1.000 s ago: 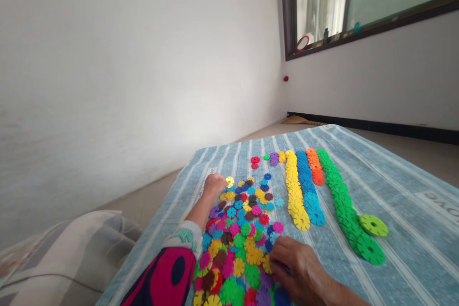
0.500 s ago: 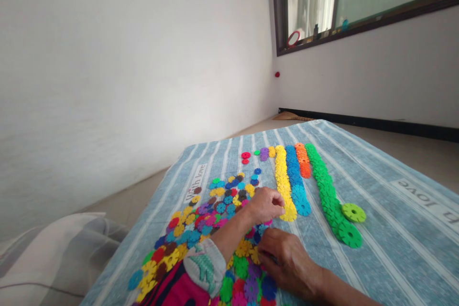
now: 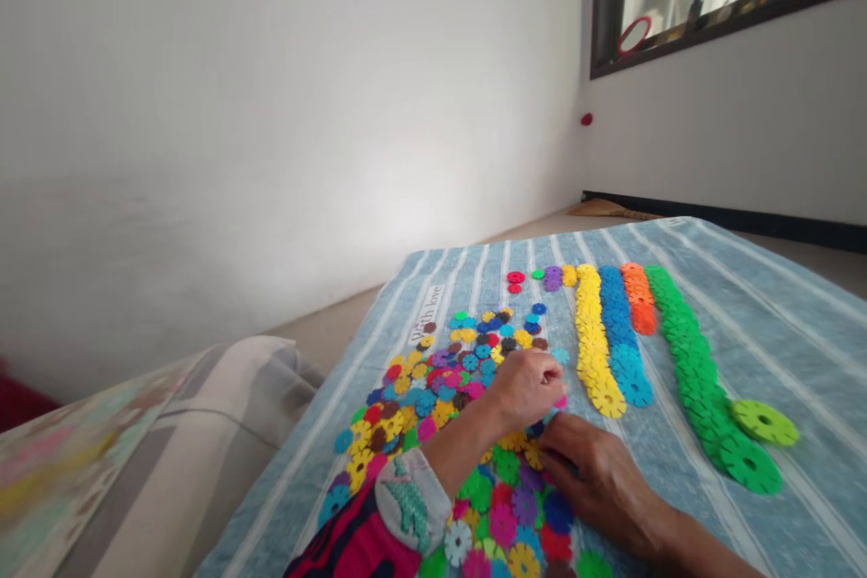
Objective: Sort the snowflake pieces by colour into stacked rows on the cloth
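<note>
A loose pile of small coloured plastic discs (image 3: 447, 379) lies on a blue striped cloth (image 3: 745, 307). Beyond it run sorted rows: a yellow row (image 3: 591, 334), a blue row (image 3: 619, 334), a short orange row (image 3: 638, 293) and a long green row (image 3: 691, 361) that ends in two larger green discs (image 3: 764, 423). My left hand (image 3: 528, 386) is curled over the pile's right edge, fingers pinched together; what they hold is hidden. My right hand (image 3: 600, 479) rests just below it on the discs, fingers bent down onto them.
A few red, green and purple discs (image 3: 535, 276) lie at the far end of the rows. A folded grey and white cloth (image 3: 203, 433) lies to the left of the striped one. White walls stand behind, with a dark window frame (image 3: 677, 27) at the upper right.
My left hand came back from the pile's far left edge to its right side, near the yellow row's end. My right hand stayed on the near discs. The view swung left.
</note>
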{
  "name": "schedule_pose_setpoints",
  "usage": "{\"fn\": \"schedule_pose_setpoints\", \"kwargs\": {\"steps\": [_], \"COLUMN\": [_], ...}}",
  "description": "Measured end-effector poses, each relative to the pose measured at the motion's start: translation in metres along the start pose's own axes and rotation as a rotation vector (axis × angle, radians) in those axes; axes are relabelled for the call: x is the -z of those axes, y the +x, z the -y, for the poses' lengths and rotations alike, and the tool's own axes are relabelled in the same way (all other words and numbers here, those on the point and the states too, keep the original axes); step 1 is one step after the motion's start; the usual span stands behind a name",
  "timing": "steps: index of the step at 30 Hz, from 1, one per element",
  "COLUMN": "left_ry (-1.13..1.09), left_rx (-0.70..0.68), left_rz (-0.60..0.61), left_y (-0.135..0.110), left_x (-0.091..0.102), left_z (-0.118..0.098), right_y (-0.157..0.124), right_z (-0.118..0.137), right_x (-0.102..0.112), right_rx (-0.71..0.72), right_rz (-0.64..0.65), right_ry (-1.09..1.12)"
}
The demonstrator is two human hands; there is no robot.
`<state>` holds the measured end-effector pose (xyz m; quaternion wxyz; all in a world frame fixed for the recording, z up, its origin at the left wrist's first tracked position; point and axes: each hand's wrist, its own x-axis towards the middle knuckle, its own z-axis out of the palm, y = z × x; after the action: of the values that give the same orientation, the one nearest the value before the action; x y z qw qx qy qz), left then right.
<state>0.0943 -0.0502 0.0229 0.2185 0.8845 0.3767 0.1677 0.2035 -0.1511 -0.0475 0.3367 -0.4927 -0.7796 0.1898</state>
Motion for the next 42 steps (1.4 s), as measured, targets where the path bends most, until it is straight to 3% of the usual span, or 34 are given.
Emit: {"fn": "schedule_pose_setpoints", "kwargs": {"steps": [5,8,12,17,25,32,38,42], "left_ry": [0.190,0.276,0.313,0.257,0.144,-0.296,-0.605,-0.736], "left_rx": [0.129,0.251,0.364,0.443,0.449,0.710,0.725,0.724], "left_rz": [-0.128,-0.271,-0.418,-0.535,-0.733,-0.902,-0.926,-0.920], "left_y": [-0.076,-0.117,-0.146,-0.144,-0.151,-0.161,-0.160,-0.158], "left_x": [0.036,0.055,0.066,0.070,0.072,0.075,0.073,0.074], "left_z": [0.044,0.072,0.100,0.121,0.145,0.159,0.156,0.149], "right_y": [-0.003,-0.004,-0.006,-0.008,-0.011,-0.012,0.004,0.026], "right_z": [-0.002,-0.002,-0.002,-0.004,-0.007,-0.011,-0.012,0.014], "right_x": [0.001,0.002,0.003,0.004,0.002,-0.001,-0.002,-0.012], "right_rx": [0.015,0.013,0.012,0.017,-0.001,0.008,0.011,0.103], "right_rz": [0.045,0.057,0.062,0.045,0.036,-0.022,-0.009,-0.065], "right_ry": [-0.013,-0.014,-0.012,-0.011,-0.001,-0.051,-0.200,-0.365]}}
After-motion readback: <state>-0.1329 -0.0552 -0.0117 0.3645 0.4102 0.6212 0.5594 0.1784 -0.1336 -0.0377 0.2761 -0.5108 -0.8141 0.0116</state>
